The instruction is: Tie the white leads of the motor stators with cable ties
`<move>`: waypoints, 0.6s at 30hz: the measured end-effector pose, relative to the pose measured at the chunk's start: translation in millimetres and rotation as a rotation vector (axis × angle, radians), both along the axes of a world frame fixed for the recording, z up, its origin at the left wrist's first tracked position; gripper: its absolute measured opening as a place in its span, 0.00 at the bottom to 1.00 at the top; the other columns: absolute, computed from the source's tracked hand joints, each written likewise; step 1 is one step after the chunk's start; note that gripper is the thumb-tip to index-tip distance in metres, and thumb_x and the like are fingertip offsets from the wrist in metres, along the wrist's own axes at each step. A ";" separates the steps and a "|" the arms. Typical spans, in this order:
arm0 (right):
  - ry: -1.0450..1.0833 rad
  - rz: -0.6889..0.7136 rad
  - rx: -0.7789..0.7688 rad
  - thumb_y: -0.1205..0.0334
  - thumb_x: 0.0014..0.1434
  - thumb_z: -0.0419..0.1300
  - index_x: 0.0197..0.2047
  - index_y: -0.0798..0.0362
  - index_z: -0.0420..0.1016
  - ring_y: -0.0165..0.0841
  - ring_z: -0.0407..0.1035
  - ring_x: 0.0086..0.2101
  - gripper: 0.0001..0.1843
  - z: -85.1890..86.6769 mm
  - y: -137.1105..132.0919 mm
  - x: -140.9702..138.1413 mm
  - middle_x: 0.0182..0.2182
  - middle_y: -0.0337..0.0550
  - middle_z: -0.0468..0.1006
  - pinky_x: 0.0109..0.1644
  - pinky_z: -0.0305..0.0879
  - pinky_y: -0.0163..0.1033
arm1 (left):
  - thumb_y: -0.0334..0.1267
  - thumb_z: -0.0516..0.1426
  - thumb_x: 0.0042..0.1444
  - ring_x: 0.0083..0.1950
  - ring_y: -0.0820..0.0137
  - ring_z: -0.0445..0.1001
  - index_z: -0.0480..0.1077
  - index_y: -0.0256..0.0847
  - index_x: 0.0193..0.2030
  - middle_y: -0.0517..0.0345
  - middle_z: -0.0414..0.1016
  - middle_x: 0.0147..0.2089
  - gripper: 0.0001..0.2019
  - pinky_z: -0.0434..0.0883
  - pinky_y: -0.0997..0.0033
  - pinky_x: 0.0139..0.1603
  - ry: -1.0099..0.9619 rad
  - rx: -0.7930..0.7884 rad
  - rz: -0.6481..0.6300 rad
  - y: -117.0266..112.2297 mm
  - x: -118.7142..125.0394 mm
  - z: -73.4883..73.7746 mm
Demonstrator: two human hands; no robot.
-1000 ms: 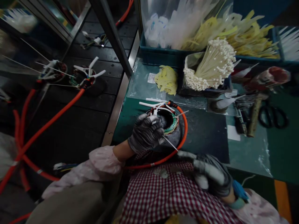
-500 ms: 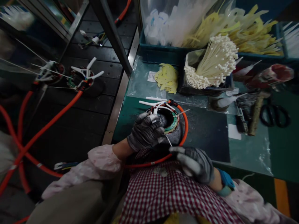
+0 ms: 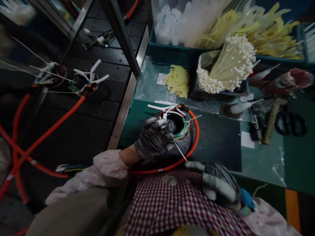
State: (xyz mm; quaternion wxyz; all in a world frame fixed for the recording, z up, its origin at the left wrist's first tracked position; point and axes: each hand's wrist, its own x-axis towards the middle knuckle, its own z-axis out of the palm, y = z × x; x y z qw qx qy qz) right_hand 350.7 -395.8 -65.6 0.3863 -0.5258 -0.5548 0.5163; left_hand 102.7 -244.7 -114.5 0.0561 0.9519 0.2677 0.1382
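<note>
My left hand (image 3: pixel 154 137), in a dark glove, is clamped over the near rim of a round motor stator (image 3: pixel 180 126) that lies on the green bench mat (image 3: pixel 216 137). White sleeved leads (image 3: pixel 161 107) stick out of the stator's top, and an orange cable (image 3: pixel 193 137) loops round its right side. A thin white cable tie (image 3: pixel 179 150) runs from the stator down toward my right hand (image 3: pixel 216 183). That gloved hand is closed in a pinch at the tie's lower end, just above my checked apron (image 3: pixel 177 203).
A bundle of white cable ties (image 3: pixel 228 65) stands in a bin behind the stator. Yellow insulation pieces (image 3: pixel 177 80) lie nearby. Scissors (image 3: pixel 291 123) and small tools sit at right. On the dark conveyor (image 3: pixel 98 111) at left lie two more stators (image 3: pixel 86 82) with orange cables.
My right hand went in close to the stator half a second ago and has now drawn back toward me, stretching the cable tie. The left hand has stayed on the stator.
</note>
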 end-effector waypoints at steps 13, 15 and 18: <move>-0.603 -0.177 0.369 0.54 0.70 0.64 0.58 0.47 0.85 0.45 0.86 0.38 0.17 -28.6 88.8 -26.1 0.43 0.49 0.91 0.44 0.83 0.47 | 0.55 0.63 0.67 0.69 0.54 0.72 0.81 0.59 0.50 0.68 0.86 0.57 0.11 0.58 0.43 0.78 -0.014 -0.029 -0.065 11.1 -7.9 -5.3; -0.507 -0.129 0.343 0.55 0.70 0.63 0.52 0.48 0.87 0.45 0.86 0.40 0.14 -23.3 98.4 -25.7 0.41 0.49 0.91 0.46 0.83 0.48 | 0.57 0.62 0.67 0.68 0.54 0.72 0.82 0.58 0.49 0.66 0.86 0.57 0.12 0.57 0.42 0.78 0.000 -0.044 -0.054 11.0 -7.6 -7.2; -0.221 -0.169 0.236 0.53 0.72 0.62 0.48 0.49 0.87 0.42 0.86 0.40 0.13 -17.3 107.5 -21.2 0.41 0.45 0.91 0.48 0.83 0.46 | 0.56 0.62 0.69 0.68 0.55 0.72 0.82 0.59 0.51 0.67 0.86 0.58 0.12 0.56 0.44 0.78 -0.049 -0.004 -0.064 10.8 -7.1 -9.3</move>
